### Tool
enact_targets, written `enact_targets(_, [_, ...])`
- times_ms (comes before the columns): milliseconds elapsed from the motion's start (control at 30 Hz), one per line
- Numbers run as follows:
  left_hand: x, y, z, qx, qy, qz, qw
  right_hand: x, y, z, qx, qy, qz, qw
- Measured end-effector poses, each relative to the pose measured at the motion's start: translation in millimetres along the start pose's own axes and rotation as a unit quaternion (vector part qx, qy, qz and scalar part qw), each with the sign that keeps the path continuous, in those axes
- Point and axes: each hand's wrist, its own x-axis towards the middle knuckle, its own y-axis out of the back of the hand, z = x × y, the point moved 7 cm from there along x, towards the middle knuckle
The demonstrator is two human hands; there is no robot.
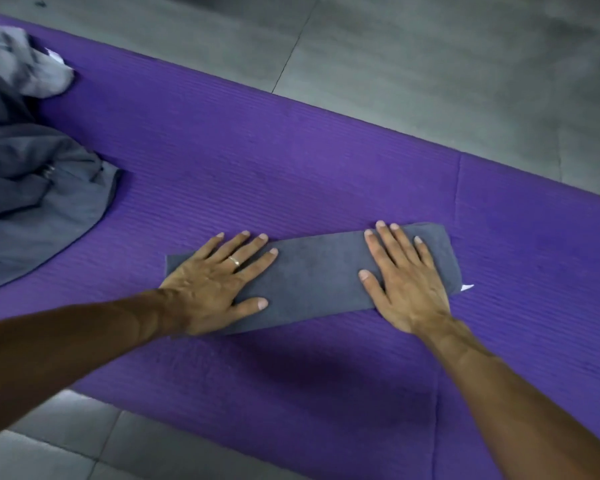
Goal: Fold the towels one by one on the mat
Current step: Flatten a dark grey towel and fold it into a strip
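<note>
Folded towel (312, 275) on mat (291, 174), left hand (215, 282), right hand (406, 275) flat at ends

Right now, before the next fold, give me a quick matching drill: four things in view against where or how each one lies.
Things:
1. left hand
2. right hand
3. towel pile
4. label

States:
A. crumpled at the mat's left end
B. flat on the strip's right end
C. white, poking out by the strip's right corner
D. flat on the strip's left end, wearing a ring

Pairs: 1-D, 2-B, 3-A, 4-C

Left hand (211, 287) and right hand (405, 277) press flat on folded grey towel (312, 277) on purple mat (291, 161); unfolded towels (32, 188) at left.
</note>
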Motion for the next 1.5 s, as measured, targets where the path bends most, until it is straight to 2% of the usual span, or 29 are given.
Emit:
enact_targets(67, [-21, -3, -19, 0.017, -0.002, -0.012, 1.0, 4, 6, -7, -0.001, -0.041, -0.011, 0.999])
enact_targets(167, [-42, 0, -36, 0.003, 0.036, -0.055, 0.998, 0, 24, -43, 0.041, -0.092, 0.007, 0.995])
enact_targets(233, [-43, 1, -38, -0.057, 0.076, -0.077, 0.992, -6, 32, -83, 0.076, -0.052, 0.031, 0.995])
enact_targets(300, [-35, 6, -42, -0.149, 0.136, -0.032, 0.979, -16, 32, -117, 0.1, 0.013, 0.042, 0.994])
enact_targets(333, [-58, 11, -56, -0.21, 0.173, 0.02, 0.962, -31, 39, -158, 0.092, 0.046, 0.052, 0.993])
enact_targets(367, [-75, 9, -71, -0.281, 0.215, 0.041, 0.934, -42, 40, -188, 0.089, 0.075, 0.054, 0.992])
enact_targets(433, [-68, -5, -83, -0.447, 0.293, 0.009, 0.845, -47, 31, -198, 0.103, 0.089, 0.017, 0.991])
enact_targets(500, [-64, -9, -78, -0.554, 0.322, -0.03, 0.767, -50, 25, -199, 0.118, 0.086, 0.0, 0.989])
enact_targets(600, [-75, -1, -69, -0.606, 0.342, -0.026, 0.717, -58, 23, -216, 0.124, 0.111, -0.014, 0.986])
enact_targets(700, [-82, 7, -58, -0.681, 0.355, -0.01, 0.64, -58, 30, -234, 0.11, 0.137, 0.004, 0.984])
enact_targets(767, [-83, 19, -56, -0.709, 0.367, 0.004, 0.602, -58, 38, -243, 0.099, 0.139, 0.041, 0.984])
enact_targets(933, [-81, 52, -55, -0.759, 0.347, 0.06, 0.547, -53, 73, -243, 0.145, 0.108, 0.187, 0.966])
enact_targets(1000, [-82, 60, -55, -0.756, 0.347, 0.079, 0.55, -52, 90, -239, 0.18, 0.114, 0.2, 0.956])
enact_targets(1067, [-83, 71, -60, -0.715, 0.348, 0.121, 0.595, -50, 100, -235, 0.253, 0.097, 0.165, 0.948])
enact_targets(1133, [-83, 80, -66, -0.663, 0.344, 0.166, 0.644, -47, 104, -224, 0.38, 0.033, 0.112, 0.918])
enact_targets(1167, [-82, 83, -66, -0.659, 0.335, 0.172, 0.652, -47, 107, -218, 0.434, 0.0, 0.105, 0.895])
enact_targets(1200, [-81, 85, -62, -0.676, 0.317, 0.166, 0.644, -47, 111, -211, 0.476, -0.026, 0.104, 0.873])
enact_targets(1300, [-70, 82, -30, -0.786, 0.207, 0.105, 0.574, -48, 111, -190, 0.583, -0.084, 0.092, 0.803])
enact_targets(1367, [-67, 78, -3, -0.816, 0.138, 0.051, 0.559, -48, 100, -174, 0.645, -0.145, 0.079, 0.746])
enact_targets(1433, [-62, 69, 20, -0.807, 0.116, 0.01, 0.579, -49, 84, -149, 0.698, -0.214, 0.087, 0.678])
enact_targets(1500, [-55, 61, 35, -0.754, 0.119, -0.017, 0.646, -53, 72, -122, 0.718, -0.27, 0.118, 0.631])
